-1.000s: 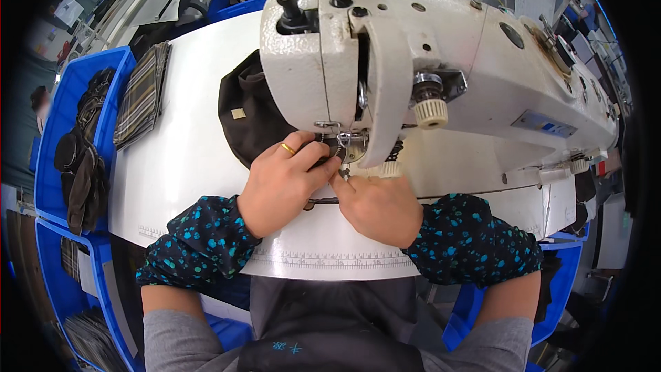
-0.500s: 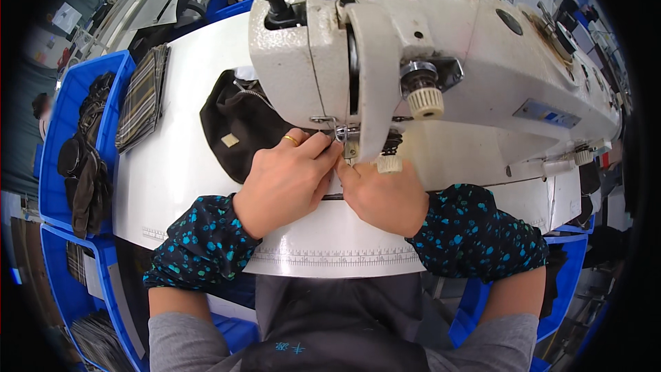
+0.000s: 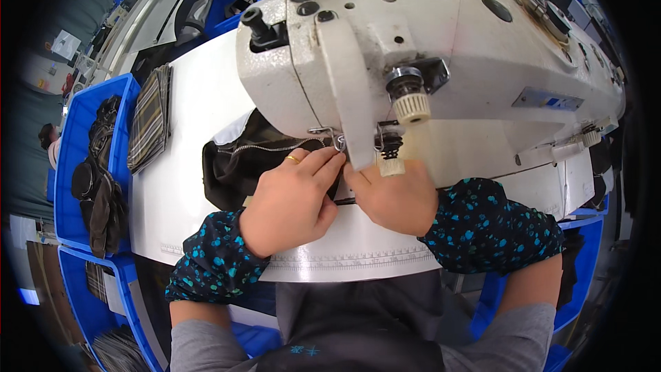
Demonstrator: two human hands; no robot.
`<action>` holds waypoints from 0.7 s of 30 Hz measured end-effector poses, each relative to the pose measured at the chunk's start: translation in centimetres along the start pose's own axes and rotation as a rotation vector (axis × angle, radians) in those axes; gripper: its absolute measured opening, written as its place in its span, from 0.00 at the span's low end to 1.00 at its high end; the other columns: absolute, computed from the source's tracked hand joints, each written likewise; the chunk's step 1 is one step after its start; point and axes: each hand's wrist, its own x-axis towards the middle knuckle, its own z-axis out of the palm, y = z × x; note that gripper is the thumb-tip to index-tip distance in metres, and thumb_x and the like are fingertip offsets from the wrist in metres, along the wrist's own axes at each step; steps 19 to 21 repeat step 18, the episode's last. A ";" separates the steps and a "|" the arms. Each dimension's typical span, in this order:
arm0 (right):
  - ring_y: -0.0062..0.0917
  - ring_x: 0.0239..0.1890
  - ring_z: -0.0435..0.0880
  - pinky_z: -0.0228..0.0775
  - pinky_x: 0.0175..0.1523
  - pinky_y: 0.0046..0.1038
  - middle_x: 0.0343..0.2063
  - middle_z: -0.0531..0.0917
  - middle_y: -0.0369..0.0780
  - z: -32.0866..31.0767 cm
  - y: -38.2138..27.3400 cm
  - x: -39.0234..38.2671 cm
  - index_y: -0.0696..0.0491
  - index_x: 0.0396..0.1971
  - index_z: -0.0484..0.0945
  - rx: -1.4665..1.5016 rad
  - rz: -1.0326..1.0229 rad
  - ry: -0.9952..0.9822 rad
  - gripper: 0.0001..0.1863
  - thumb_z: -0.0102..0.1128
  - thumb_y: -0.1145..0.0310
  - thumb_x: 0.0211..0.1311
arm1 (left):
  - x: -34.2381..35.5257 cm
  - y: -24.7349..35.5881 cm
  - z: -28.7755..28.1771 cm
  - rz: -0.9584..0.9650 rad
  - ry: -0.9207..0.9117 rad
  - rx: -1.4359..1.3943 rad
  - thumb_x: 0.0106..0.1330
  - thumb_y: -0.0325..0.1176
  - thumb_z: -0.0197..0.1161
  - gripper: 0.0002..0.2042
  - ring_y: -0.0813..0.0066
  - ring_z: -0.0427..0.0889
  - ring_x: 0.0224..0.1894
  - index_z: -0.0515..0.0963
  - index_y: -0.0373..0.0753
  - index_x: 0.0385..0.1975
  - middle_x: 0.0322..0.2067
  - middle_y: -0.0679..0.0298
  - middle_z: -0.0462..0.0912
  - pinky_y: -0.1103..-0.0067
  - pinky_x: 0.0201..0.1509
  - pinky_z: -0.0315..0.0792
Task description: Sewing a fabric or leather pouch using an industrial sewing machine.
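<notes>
A dark brown cloth piece with a silver zipper (image 3: 272,146) lies under the head of a white sewing machine (image 3: 441,34). My left hand (image 3: 292,196), a ring on one finger, presses on it with fingers closed together, their tips beside the needle area (image 3: 339,142). Close by on the right, my right hand (image 3: 398,196) has its fingers pinched at the cloth's edge, partly behind the machine's white lever (image 3: 351,96). The fingertips of both hands nearly meet. What lies directly under the presser foot is hidden.
Plaid cloth pieces (image 3: 150,120) are stacked on the white table (image 3: 179,193) at the left. Beside them a blue bin (image 3: 69,213) holds dark cloth pieces; another blue bin (image 3: 72,272) sits below it. A printed ruler strip (image 3: 351,260) runs along the front edge.
The cloth has turned and shifted, so more of its zipper shows and the cream label is mostly covered by my left hand. The machine's white lever has changed position. My whole view has tilted slightly.
</notes>
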 end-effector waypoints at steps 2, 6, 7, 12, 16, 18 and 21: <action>0.27 0.18 0.82 0.70 0.21 0.32 0.16 0.79 0.34 -0.3 -0.2 -0.1 0.53 0.47 0.82 0.169 -0.056 0.096 0.18 0.59 0.68 0.56 | 0.3 -0.9 -0.4 0.012 -0.013 -0.079 0.50 0.26 0.57 0.28 0.46 0.81 0.50 0.77 0.30 0.57 0.53 0.47 0.81 0.63 0.54 0.78; 0.26 0.18 0.82 0.70 0.22 0.30 0.17 0.79 0.34 -0.3 -0.6 -0.2 0.55 0.46 0.82 0.233 -0.033 0.064 0.17 0.58 0.69 0.56 | 0.3 -1.9 -0.5 0.029 0.000 -0.206 0.53 0.24 0.55 0.26 0.44 0.80 0.51 0.79 0.31 0.55 0.52 0.44 0.80 0.62 0.60 0.73; 0.27 0.18 0.83 0.70 0.22 0.31 0.17 0.79 0.34 -0.4 -0.6 0.0 0.57 0.44 0.81 0.232 -0.039 0.053 0.16 0.58 0.70 0.56 | 0.4 -1.9 -0.5 0.033 0.009 -0.188 0.52 0.24 0.56 0.26 0.44 0.80 0.51 0.79 0.31 0.55 0.52 0.44 0.80 0.62 0.60 0.73; 0.28 0.19 0.84 0.72 0.23 0.32 0.18 0.81 0.37 -1.0 -0.6 0.2 0.60 0.37 0.81 0.294 -0.066 -0.036 0.12 0.57 0.71 0.56 | 0.1 0.7 0.4 0.004 0.090 0.024 0.50 0.30 0.63 0.23 0.52 0.84 0.44 0.81 0.34 0.49 0.51 0.56 0.82 0.66 0.41 0.82; 0.30 0.20 0.85 0.73 0.23 0.32 0.18 0.82 0.39 -1.4 -0.6 0.1 0.60 0.33 0.81 0.286 -0.078 -0.083 0.09 0.57 0.71 0.56 | 0.0 0.6 1.1 0.016 0.113 0.066 0.53 0.34 0.63 0.22 0.59 0.80 0.47 0.81 0.38 0.50 0.48 0.62 0.81 0.68 0.35 0.82; 0.30 0.20 0.85 0.73 0.23 0.33 0.18 0.82 0.39 -1.5 -0.5 0.1 0.60 0.33 0.81 0.303 -0.074 -0.096 0.09 0.57 0.71 0.56 | 0.2 0.8 1.0 0.002 0.099 0.053 0.52 0.32 0.63 0.21 0.56 0.82 0.46 0.81 0.37 0.49 0.49 0.59 0.82 0.68 0.38 0.82; 0.30 0.20 0.85 0.73 0.23 0.33 0.18 0.82 0.39 -1.5 -0.5 0.1 0.60 0.33 0.81 0.303 -0.074 -0.096 0.09 0.57 0.71 0.56 | 0.2 0.8 1.0 0.002 0.099 0.053 0.52 0.32 0.63 0.21 0.56 0.82 0.46 0.81 0.37 0.49 0.49 0.59 0.82 0.68 0.38 0.82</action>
